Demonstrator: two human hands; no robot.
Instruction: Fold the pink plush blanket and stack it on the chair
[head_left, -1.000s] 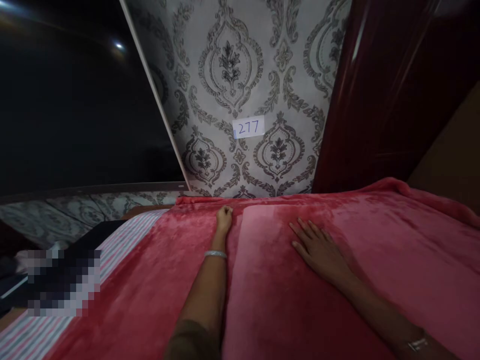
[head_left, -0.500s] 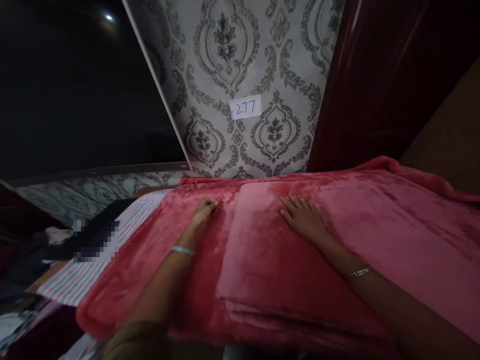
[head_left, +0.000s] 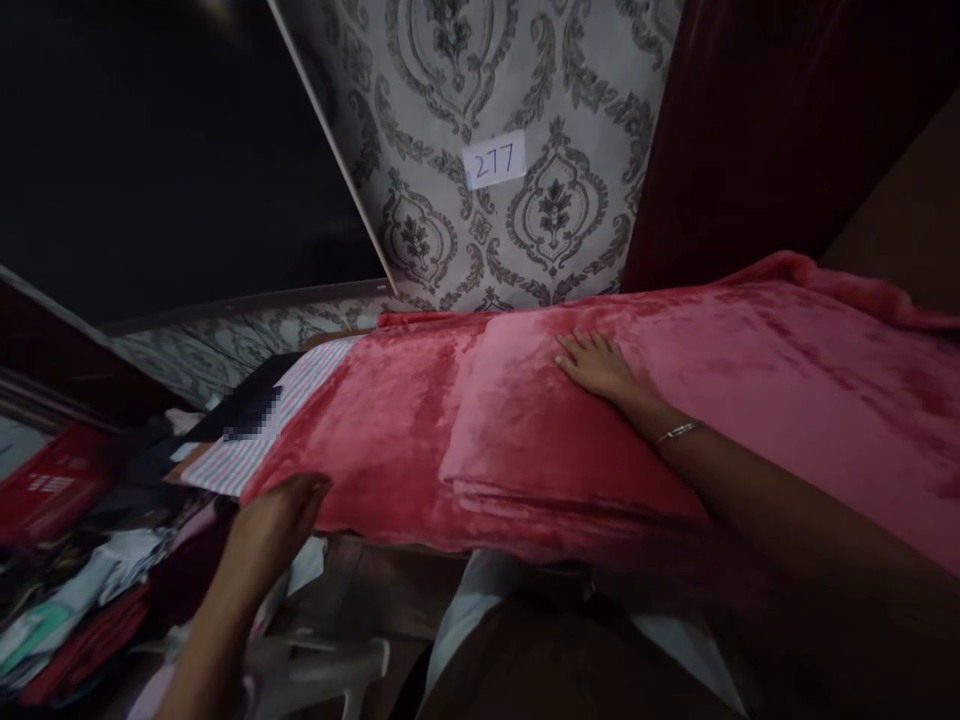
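Note:
A thick pink-red plush blanket (head_left: 390, 430) is spread over a table, with part of it folded into a layered stack (head_left: 510, 400) in the middle. My right hand (head_left: 596, 365) lies flat on the far part of that stack, fingers apart. At the near left corner of the blanket is my left hand (head_left: 277, 515), its fingers curled closed on the blanket's edge. The fingertips of the left hand are partly hidden, so the grip shows only in part.
Striped cloth (head_left: 300, 390) shows on the table past the blanket's left side. A dark screen (head_left: 187, 150) and a wall label (head_left: 495, 160) are behind. Clothes (head_left: 97, 590) lie in piles at lower left, near a pale plastic stool (head_left: 322, 665).
My left hand has come toward me and left, from the blanket's middle to its near left corner. My right hand stays on the folded stack. The view has tilted down.

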